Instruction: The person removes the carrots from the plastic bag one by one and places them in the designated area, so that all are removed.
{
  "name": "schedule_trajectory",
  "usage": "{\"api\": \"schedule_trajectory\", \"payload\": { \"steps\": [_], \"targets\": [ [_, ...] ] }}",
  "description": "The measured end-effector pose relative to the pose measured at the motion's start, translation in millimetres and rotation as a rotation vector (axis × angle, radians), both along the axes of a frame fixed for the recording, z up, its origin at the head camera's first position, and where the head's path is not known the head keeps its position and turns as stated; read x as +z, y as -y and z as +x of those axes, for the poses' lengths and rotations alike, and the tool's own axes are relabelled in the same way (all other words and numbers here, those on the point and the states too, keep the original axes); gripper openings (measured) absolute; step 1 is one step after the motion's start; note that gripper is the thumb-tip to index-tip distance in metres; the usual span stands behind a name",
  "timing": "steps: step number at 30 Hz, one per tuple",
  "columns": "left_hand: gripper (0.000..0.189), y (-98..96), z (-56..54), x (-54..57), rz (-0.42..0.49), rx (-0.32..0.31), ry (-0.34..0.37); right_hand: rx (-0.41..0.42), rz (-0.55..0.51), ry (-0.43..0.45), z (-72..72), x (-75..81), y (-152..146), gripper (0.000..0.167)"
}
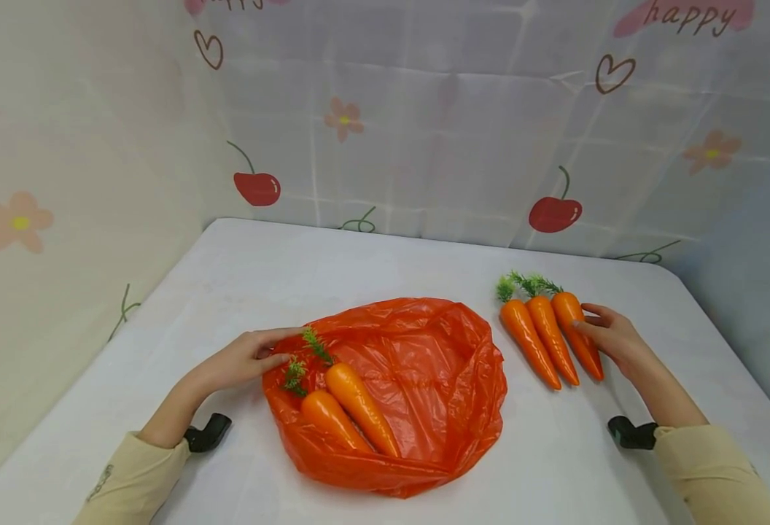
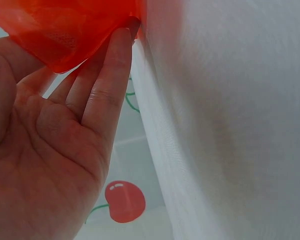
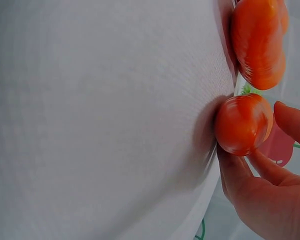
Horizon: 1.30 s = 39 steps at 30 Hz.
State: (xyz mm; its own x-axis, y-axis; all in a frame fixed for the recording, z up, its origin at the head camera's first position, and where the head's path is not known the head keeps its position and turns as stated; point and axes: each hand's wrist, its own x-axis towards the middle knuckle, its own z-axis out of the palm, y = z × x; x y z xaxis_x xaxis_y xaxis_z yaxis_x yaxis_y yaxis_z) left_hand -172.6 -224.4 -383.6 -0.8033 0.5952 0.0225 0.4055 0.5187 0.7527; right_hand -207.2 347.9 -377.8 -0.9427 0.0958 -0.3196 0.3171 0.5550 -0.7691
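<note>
A red-orange plastic bag [image 1: 440, 386] lies spread open on the white table, with two orange carrots [image 1: 361, 408] inside, their green tops toward its left rim. My left hand [image 1: 246, 359] holds that rim, thumb on one side and fingers on the other; the bag's film [image 2: 65, 37] hangs between them in the left wrist view. Right of the bag, three more carrots lie side by side, tops pointing away. My right hand [image 1: 613, 337] has its thumb and fingers around the rightmost carrot [image 3: 240, 125], which rests on the table. The other two carrots [image 1: 542, 343] are just left of it.
The white tabletop [image 1: 555, 467] has its far edge against a patterned curtain [image 1: 411, 160] with cherries and flowers. Another curtain [image 1: 83, 131] hangs along the left side. A black wrist-worn piece [image 1: 209, 432] sits by the left wrist, another [image 1: 631, 432] by the right.
</note>
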Motion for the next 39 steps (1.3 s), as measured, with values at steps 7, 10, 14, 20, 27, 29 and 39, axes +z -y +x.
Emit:
{"api": "schedule_trajectory", "payload": {
  "steps": [7, 10, 14, 20, 27, 29, 39],
  "targets": [
    [0.044, 0.7, 0.1, 1.2, -0.004, 0.011, -0.002, -0.004, -0.008, -0.007, -1.5, 2.0, 0.9, 0.073],
    [0.044, 0.5, 0.5, 1.2, 0.001, 0.011, 0.001, -0.006, -0.013, -0.011, -0.3, 2.8, 1.9, 0.073],
    [0.044, 0.8, 1.1, 1.0, 0.0, 0.015, 0.008, 0.008, -0.017, -0.027, 1.1, 2.5, 2.7, 0.071],
    [0.044, 0.5, 1.7, 1.9, 0.001, 0.018, 0.013, 0.026, -0.008, -0.048, 0.4, 0.0, 2.7, 0.07],
    [0.044, 0.3, -0.7, 0.3, 0.008, 0.004, 0.018, 0.013, -0.002, -0.041, 0.1, -1.9, 1.7, 0.07],
    [0.044, -0.1, -1.7, -0.1, 0.005, 0.002, 0.013, 0.008, 0.003, -0.037, 0.3, -1.6, 1.3, 0.071],
    [0.044, -0.6, -2.3, -1.5, -0.004, 0.012, 0.013, 0.0, 0.006, -0.031, 1.9, 0.8, 0.9, 0.073]
  ]
}}
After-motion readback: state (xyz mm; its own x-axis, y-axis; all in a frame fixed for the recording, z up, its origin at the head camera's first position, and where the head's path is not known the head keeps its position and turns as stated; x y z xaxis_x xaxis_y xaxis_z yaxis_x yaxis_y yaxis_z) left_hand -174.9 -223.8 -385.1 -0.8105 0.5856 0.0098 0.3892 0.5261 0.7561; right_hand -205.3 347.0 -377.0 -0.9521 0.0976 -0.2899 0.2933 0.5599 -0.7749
